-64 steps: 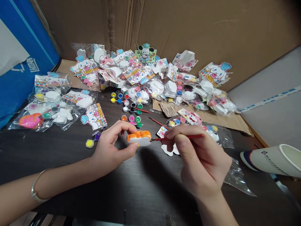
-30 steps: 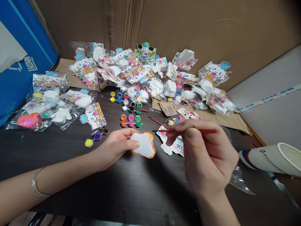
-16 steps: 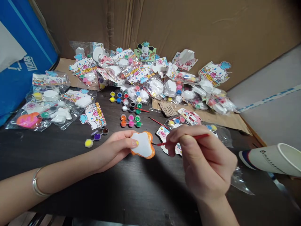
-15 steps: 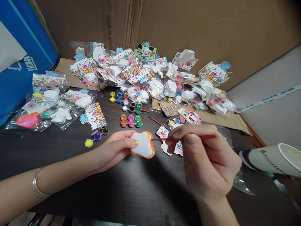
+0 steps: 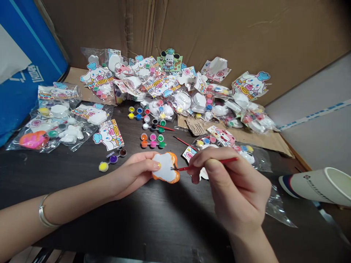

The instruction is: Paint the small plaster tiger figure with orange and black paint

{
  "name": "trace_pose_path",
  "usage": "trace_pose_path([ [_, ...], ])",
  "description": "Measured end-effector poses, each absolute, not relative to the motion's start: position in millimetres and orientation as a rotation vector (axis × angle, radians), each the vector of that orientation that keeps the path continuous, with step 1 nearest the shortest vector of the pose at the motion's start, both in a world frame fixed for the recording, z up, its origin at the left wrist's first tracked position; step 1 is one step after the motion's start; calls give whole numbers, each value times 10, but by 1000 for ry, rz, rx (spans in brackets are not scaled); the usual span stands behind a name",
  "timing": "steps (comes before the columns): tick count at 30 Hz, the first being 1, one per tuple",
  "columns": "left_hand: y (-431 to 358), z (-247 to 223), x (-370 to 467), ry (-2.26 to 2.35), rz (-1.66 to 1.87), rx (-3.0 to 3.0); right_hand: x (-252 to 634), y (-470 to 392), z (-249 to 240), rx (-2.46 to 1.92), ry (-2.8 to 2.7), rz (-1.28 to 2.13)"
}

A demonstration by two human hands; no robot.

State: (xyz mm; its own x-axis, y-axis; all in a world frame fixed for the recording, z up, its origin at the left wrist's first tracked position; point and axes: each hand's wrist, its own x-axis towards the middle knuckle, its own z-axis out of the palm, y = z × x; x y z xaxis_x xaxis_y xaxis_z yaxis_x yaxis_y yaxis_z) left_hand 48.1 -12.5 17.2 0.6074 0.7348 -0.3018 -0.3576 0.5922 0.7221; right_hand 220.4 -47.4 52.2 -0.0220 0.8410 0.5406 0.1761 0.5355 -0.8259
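Observation:
A flat white piece with an orange painted rim (image 5: 166,168) is pinched by its left end between the thumb and fingers of my left hand (image 5: 137,171). My right hand (image 5: 236,186) grips a thin red paintbrush (image 5: 183,168). The brush's dark tip lies over the right part of the white face, by the orange edge; whether it touches cannot be made out. Behind the piece stand open paint pots: an orange, pink and green strip (image 5: 153,140), with white, black and green pots (image 5: 154,125) farther back. A yellow, purple and brown strip (image 5: 113,159) lies to the left.
Bagged white figures with paint pots (image 5: 182,102) are heaped along the back. A pink and orange piece (image 5: 34,140) lies on a bag at left. A paper cup (image 5: 309,186) is at the right edge. Another red brush (image 5: 185,142) and a corrugated cardboard scrap (image 5: 195,126) lie mid-table.
My right hand has moved left and slightly down with the brush, bringing its tip from the piece's right edge over the white face. My left hand has hardly moved.

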Motion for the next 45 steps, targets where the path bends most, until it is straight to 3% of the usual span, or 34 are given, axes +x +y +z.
trace_pose_path([
  [15, -146, 130, 494, 669, 569, 718, 2243, -234, 696, -894, -1385, 747],
  [23, -179, 93, 487, 523, 361, 799, 1804, 434, 636, -1287, -2158, 779],
  [29, -153, 54, 494, 532, 448, 779, 1646, 513, 465, -1402, -2308, 792],
  [40, -94, 95, 480, 498, 687, 603, 2066, -175, 691, -957, -1378, 525],
  [45, -84, 114, 482, 470, 687, 593, 2022, -498, 482, -786, -1401, 320],
])
